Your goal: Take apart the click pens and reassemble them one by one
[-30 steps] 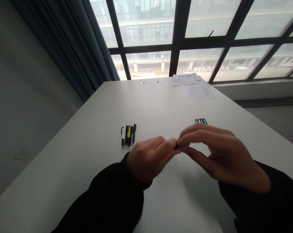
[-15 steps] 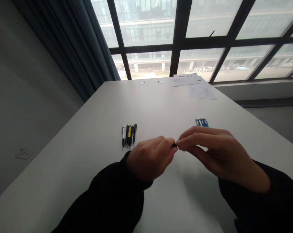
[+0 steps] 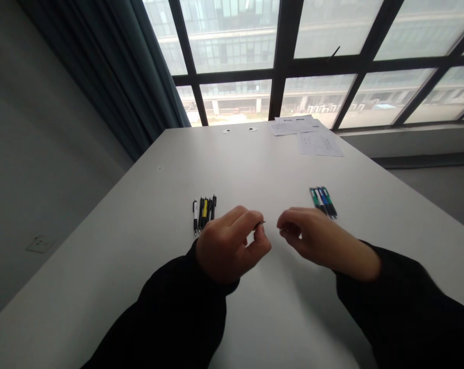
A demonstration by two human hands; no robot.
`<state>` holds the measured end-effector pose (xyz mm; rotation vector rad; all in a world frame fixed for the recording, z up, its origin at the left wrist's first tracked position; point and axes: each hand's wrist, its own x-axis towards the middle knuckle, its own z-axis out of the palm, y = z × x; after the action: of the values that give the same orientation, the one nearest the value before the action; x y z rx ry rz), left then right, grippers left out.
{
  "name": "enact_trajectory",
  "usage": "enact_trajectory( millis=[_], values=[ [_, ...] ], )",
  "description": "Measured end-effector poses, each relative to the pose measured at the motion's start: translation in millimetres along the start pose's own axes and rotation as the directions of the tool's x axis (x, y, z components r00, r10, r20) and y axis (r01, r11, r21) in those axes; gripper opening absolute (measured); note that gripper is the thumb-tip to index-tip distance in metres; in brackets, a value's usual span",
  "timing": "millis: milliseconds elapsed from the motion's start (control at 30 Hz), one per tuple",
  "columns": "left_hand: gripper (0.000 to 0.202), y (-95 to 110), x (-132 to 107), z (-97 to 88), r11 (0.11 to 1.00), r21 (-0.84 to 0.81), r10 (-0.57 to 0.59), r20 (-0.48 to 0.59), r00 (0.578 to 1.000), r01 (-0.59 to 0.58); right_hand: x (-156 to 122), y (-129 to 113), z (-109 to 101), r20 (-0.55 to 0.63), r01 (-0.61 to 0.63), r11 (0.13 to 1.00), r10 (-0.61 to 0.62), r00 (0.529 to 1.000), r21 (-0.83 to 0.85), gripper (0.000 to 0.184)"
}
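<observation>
My left hand (image 3: 234, 241) is closed in a pinch around a small dark piece with a thin pointed end (image 3: 263, 222) showing past the fingertips; most of it is hidden in the hand. Just to the right, a short gap away, my right hand (image 3: 310, 230) has its thumb and fingers curled together. A tiny light glint shows between them, too small to name. Beyond my left hand lies a row of pens (image 3: 205, 209), black, yellow and white. Past my right hand lies another group of pens (image 3: 324, 200), green, blue and white with dark grips.
Both hands are above a white table (image 3: 139, 225). Paper sheets (image 3: 320, 143) lie at its far right corner, and two round cable-hole covers (image 3: 253, 129) sit near the far edge. A dark curtain (image 3: 139, 77) and a window stand behind.
My hands were meeting at the fingertips over a small dark piece and are now apart. My right hand has curled its fingers, uncovering more of the green and blue pens.
</observation>
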<state>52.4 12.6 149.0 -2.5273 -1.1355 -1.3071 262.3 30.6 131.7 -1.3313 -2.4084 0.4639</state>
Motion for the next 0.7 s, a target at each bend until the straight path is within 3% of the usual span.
enact_trajectory(
  millis=[100, 200, 333, 433, 533, 633, 700],
  values=[
    [0.012, 3, 2, -0.2, 1.0, 0.016, -0.021, -0.009, 1.0, 0.021, 5, 17, 35, 0.231, -0.04, 0.984, 0.08, 0.97, -0.176, 0.011],
    [0.011, 5, 3, -1.1, 0.999, 0.044, -0.02, 0.019, 1.0, 0.019, 5, 27, 57, 0.261, -0.05, 0.976, 0.106, 0.96, -0.211, 0.011],
    [0.012, 4, 3, -1.0, 0.999, 0.047, -0.005, 0.05, 0.999, 0.002, 4, 33, 61, 0.251, -0.079, 0.97, 0.138, 0.958, -0.23, 0.011],
    [0.012, 4, 3, 0.3, 0.999, 0.039, 0.011, 0.058, 0.998, -0.013, 6, 31, 51, 0.229, -0.106, 0.966, 0.161, 0.96, -0.235, 0.009],
    [0.012, 2, 2, 1.4, 0.998, 0.048, 0.032, 0.061, 0.998, -0.035, 6, 20, 27, 0.136, -0.132, 0.974, 0.158, 0.978, -0.186, 0.015],
    [0.013, 1, 1, 1.3, 0.997, 0.047, 0.062, 0.075, 0.995, -0.066, -1, 3, -3, -0.11, -0.051, 0.982, 0.071, 0.991, 0.181, 0.024],
    [0.012, 0, -1, 0.7, 0.996, 0.039, 0.081, 0.087, 0.993, -0.085, -8, -8, -18, -0.178, 0.084, 0.904, -0.009, 0.984, 0.42, 0.025]
  ],
)
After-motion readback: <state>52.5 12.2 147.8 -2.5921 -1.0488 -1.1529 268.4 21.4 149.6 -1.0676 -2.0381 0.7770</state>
